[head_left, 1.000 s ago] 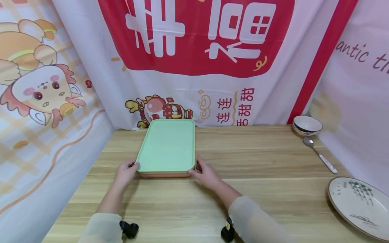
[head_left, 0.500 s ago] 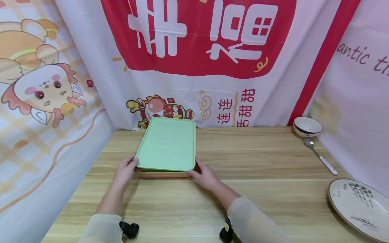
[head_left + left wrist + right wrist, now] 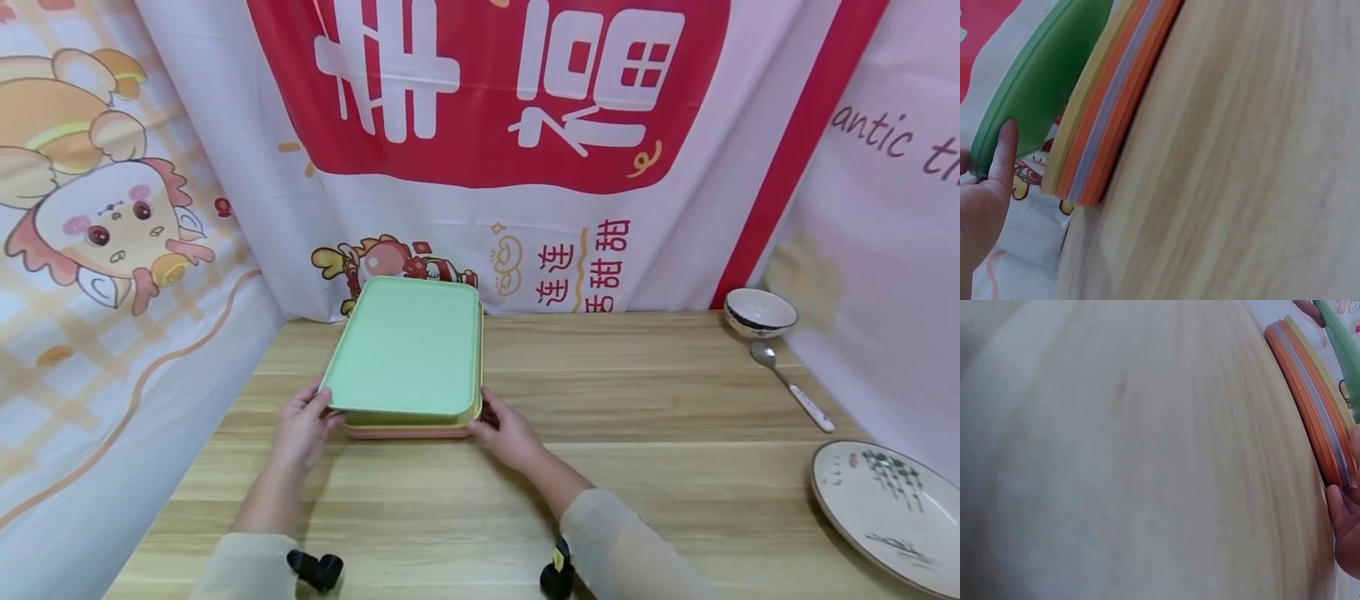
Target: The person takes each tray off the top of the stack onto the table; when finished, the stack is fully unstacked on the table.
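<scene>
A light green rectangular tray [image 3: 405, 346] is tilted up at its left side, lifted off a stack of trays [image 3: 408, 432]. My left hand [image 3: 300, 425] pinches its front left corner, thumb on top and fingers underneath. In the left wrist view, a gap shows between the green tray [image 3: 1047, 87] and the stack [image 3: 1094, 125], whose edges are yellow, orange and grey-purple. My right hand [image 3: 513, 433] grips the stack's front right corner, thumb at the upper rim. The right wrist view catches only part of this hand [image 3: 1349, 540] at the stack's corner.
The stack rests on a wooden table [image 3: 637, 392] near a printed cloth backdrop [image 3: 660, 242]. Along the right side are a patterned bowl [image 3: 761, 312], a spoon [image 3: 791, 386] with a white handle, and a large oval plate [image 3: 892, 508].
My left hand has raised the green tray's left side off the stack and shifted it slightly back and left, baring the yellow tray below. My right hand has stayed at the corner.
</scene>
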The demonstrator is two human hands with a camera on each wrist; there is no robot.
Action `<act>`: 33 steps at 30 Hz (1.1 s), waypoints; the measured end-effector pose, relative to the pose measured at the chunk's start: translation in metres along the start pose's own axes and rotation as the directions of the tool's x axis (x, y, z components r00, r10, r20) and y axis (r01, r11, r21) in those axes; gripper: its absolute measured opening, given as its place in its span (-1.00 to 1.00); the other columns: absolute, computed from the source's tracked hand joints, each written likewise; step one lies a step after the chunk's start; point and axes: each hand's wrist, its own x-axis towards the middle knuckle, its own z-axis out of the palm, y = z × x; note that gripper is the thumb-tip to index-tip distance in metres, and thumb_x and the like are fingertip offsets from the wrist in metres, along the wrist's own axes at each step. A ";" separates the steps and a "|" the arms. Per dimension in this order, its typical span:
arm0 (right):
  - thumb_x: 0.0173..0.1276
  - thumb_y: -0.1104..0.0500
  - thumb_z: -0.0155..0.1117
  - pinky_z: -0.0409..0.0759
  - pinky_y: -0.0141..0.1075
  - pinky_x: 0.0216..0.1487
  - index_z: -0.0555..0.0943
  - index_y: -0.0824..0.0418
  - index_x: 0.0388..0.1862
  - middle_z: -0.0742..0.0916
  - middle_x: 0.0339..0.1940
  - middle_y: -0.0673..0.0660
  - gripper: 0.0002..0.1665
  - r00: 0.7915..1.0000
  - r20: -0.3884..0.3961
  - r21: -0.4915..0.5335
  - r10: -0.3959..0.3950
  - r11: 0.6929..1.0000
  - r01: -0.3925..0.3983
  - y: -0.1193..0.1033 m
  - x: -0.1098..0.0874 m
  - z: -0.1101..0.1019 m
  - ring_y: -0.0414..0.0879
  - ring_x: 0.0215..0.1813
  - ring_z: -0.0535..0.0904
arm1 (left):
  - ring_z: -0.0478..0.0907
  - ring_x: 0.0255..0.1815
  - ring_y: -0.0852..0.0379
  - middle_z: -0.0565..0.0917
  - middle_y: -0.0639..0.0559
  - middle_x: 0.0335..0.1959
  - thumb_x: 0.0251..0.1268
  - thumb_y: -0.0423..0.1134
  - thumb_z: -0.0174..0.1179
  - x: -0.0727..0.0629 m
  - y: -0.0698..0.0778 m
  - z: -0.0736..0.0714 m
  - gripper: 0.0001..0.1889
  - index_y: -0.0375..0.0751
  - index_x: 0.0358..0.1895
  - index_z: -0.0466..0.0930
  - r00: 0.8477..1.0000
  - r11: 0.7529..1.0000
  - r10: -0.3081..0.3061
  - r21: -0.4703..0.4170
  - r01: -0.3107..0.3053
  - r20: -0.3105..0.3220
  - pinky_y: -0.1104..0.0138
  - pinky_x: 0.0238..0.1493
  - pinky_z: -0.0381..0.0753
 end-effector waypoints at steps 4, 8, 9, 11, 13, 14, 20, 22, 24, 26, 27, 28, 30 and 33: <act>0.41 0.07 0.27 0.48 -0.03 0.41 0.17 0.32 0.53 0.54 0.35 0.31 -0.17 1.000 -0.021 0.022 -0.004 1.000 0.004 0.001 0.000 0.001 0.14 0.35 0.50 | 0.65 -0.14 0.35 0.69 0.32 -0.14 0.54 -0.31 -0.06 -0.004 0.008 -0.014 -0.53 -0.22 0.44 0.21 0.998 0.985 0.067 -0.158 -0.069 -0.014 0.48 -0.12 0.74; 0.40 0.08 0.28 0.49 -0.04 0.40 0.20 0.31 0.52 0.57 0.33 0.30 -0.18 0.999 -0.040 0.037 0.001 0.999 0.000 0.001 0.000 0.002 0.14 0.34 0.52 | 0.68 -0.17 0.26 0.74 0.16 -0.14 0.51 -0.38 -0.03 -0.011 0.016 -0.037 -0.69 0.00 0.10 0.62 0.986 0.952 0.165 -0.264 -0.153 0.023 0.44 -0.19 0.76; 0.40 0.08 0.28 0.49 -0.04 0.40 0.20 0.30 0.52 0.57 0.33 0.30 -0.18 0.999 -0.041 0.039 0.002 0.999 0.000 0.001 0.000 0.003 0.14 0.34 0.52 | 0.69 -0.18 0.25 0.74 0.13 -0.14 0.51 -0.40 -0.04 -0.013 0.017 -0.044 -0.69 0.00 0.02 0.66 0.982 0.944 0.185 -0.284 -0.166 0.038 0.43 -0.19 0.77; 0.40 0.08 0.28 0.49 -0.04 0.40 0.20 0.30 0.52 0.57 0.33 0.30 -0.18 0.999 -0.044 0.044 0.003 0.999 -0.001 0.000 0.000 0.003 0.14 0.33 0.52 | 0.70 -0.17 0.22 0.75 0.10 -0.14 0.51 -0.42 -0.07 -0.017 0.021 -0.057 -0.67 -0.03 -0.02 0.69 0.976 0.931 0.210 -0.319 -0.180 0.062 0.41 -0.19 0.78; 0.40 0.07 0.29 0.49 -0.04 0.40 0.20 0.29 0.52 0.56 0.33 0.29 -0.18 0.999 -0.044 0.051 0.009 0.999 -0.007 0.000 -0.001 0.003 0.13 0.34 0.52 | 0.71 -0.18 0.19 0.76 0.06 -0.15 0.51 -0.45 -0.09 -0.020 0.024 -0.070 -0.65 -0.06 -0.03 0.70 0.973 0.914 0.223 -0.360 -0.186 0.065 0.37 -0.20 0.79; 0.39 0.07 0.29 0.49 -0.03 0.40 0.20 0.28 0.52 0.56 0.33 0.29 -0.17 0.999 -0.046 0.052 0.011 0.999 -0.008 0.000 -0.001 0.003 0.13 0.34 0.52 | 0.72 -0.19 0.18 0.76 0.04 -0.16 0.51 -0.46 -0.10 -0.021 0.025 -0.077 -0.65 -0.08 -0.04 0.70 0.972 0.905 0.226 -0.382 -0.187 0.061 0.36 -0.22 0.80; 0.39 0.06 0.29 0.48 -0.04 0.41 0.20 0.26 0.53 0.56 0.34 0.28 -0.17 0.999 -0.048 0.057 0.015 0.998 -0.012 0.000 -0.001 0.003 0.13 0.34 0.51 | 0.73 -0.23 0.11 0.77 -0.04 -0.21 0.51 -0.50 -0.15 -0.027 0.036 -0.110 -0.62 -0.18 -0.07 0.72 0.971 0.857 0.238 -0.474 -0.202 0.018 0.27 -0.30 0.81; 0.40 0.06 0.29 0.49 -0.04 0.40 0.20 0.26 0.53 0.56 0.34 0.28 -0.17 0.999 -0.047 0.055 0.013 0.998 -0.011 0.000 -0.001 0.003 0.13 0.34 0.51 | 0.73 -0.24 0.10 0.77 -0.04 -0.22 0.52 -0.48 -0.15 -0.029 0.041 -0.119 -0.63 -0.18 -0.09 0.72 0.972 0.856 0.235 -0.476 -0.203 0.008 0.28 -0.31 0.81; 0.40 0.06 0.28 0.50 -0.05 0.40 0.20 0.25 0.53 0.57 0.33 0.28 -0.18 0.999 -0.048 0.055 0.015 0.998 -0.012 -0.001 -0.001 0.003 0.13 0.34 0.52 | 0.74 -0.26 0.09 0.77 -0.06 -0.22 0.53 -0.46 -0.15 -0.030 0.045 -0.128 -0.64 -0.18 -0.09 0.71 0.974 0.856 0.225 -0.477 -0.199 -0.003 0.27 -0.32 0.81; 0.40 0.05 0.28 0.50 -0.05 0.39 0.20 0.24 0.53 0.57 0.33 0.28 -0.18 0.999 -0.048 0.055 0.020 0.998 -0.017 -0.001 -0.001 0.002 0.12 0.34 0.52 | 0.74 -0.26 0.08 0.77 -0.07 -0.24 0.53 -0.45 -0.15 -0.031 0.048 -0.135 -0.65 -0.19 -0.10 0.70 0.977 0.855 0.214 -0.479 -0.197 -0.021 0.25 -0.33 0.81; 0.40 0.05 0.28 0.50 -0.05 0.39 0.20 0.24 0.53 0.57 0.33 0.28 -0.18 0.999 -0.047 0.054 0.021 0.998 -0.018 -0.002 -0.001 0.002 0.12 0.34 0.52 | 0.74 -0.27 0.07 0.77 -0.08 -0.25 0.53 -0.45 -0.14 -0.031 0.049 -0.138 -0.66 -0.20 -0.11 0.70 0.978 0.854 0.207 -0.482 -0.196 -0.032 0.24 -0.35 0.81; 0.40 0.05 0.28 0.51 -0.05 0.39 0.20 0.24 0.53 0.57 0.33 0.28 -0.18 0.999 -0.047 0.054 0.022 0.998 -0.019 -0.002 -0.001 0.002 0.12 0.34 0.52 | 0.74 -0.27 0.08 0.77 -0.07 -0.25 0.53 -0.44 -0.13 -0.031 0.049 -0.141 -0.66 -0.20 -0.12 0.70 0.979 0.856 0.199 -0.478 -0.196 -0.044 0.23 -0.35 0.81; 0.39 0.05 0.29 0.51 -0.05 0.39 0.20 0.24 0.53 0.57 0.33 0.28 -0.17 0.998 -0.050 0.056 0.024 0.998 -0.021 -0.002 0.000 0.002 0.12 0.34 0.52 | 0.74 -0.26 0.09 0.76 -0.06 -0.27 0.52 -0.42 -0.10 -0.032 0.049 -0.146 -0.69 -0.19 -0.12 0.71 0.981 0.868 0.181 -0.458 -0.194 -0.073 0.23 -0.36 0.81; 0.39 0.05 0.29 0.51 -0.05 0.38 0.21 0.25 0.53 0.57 0.33 0.28 -0.18 0.998 -0.052 0.053 0.018 0.998 -0.016 -0.002 0.000 0.002 0.12 0.34 0.52 | 0.73 -0.25 0.13 0.76 -0.01 -0.29 0.49 -0.38 -0.02 -0.033 0.048 -0.153 -0.75 -0.15 -0.10 0.70 0.983 0.893 0.144 -0.412 -0.180 -0.117 0.25 -0.36 0.81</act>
